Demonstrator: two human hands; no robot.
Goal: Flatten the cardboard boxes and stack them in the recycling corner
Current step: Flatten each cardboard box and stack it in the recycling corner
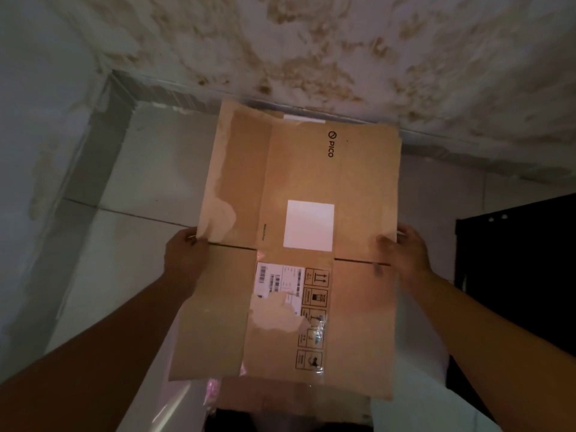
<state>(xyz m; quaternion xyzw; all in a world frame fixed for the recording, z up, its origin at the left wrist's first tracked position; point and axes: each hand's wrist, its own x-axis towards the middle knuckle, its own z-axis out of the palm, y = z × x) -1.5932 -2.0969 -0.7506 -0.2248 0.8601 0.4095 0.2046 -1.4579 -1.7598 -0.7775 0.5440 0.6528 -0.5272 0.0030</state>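
One flattened box (293, 182), PICO logo (331, 144)

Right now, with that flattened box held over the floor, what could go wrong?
The left hand and right hand grip the cardboard box only at its side edges, so it may sag along the fold between them and slip. The wall in the corner looks stained, perhaps damp; cardboard leaned against it might soften. The dark cabinet at the right could be bumped in this dim light.

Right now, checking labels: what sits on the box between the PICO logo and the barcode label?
A blank white sticker on the box, in the head view.
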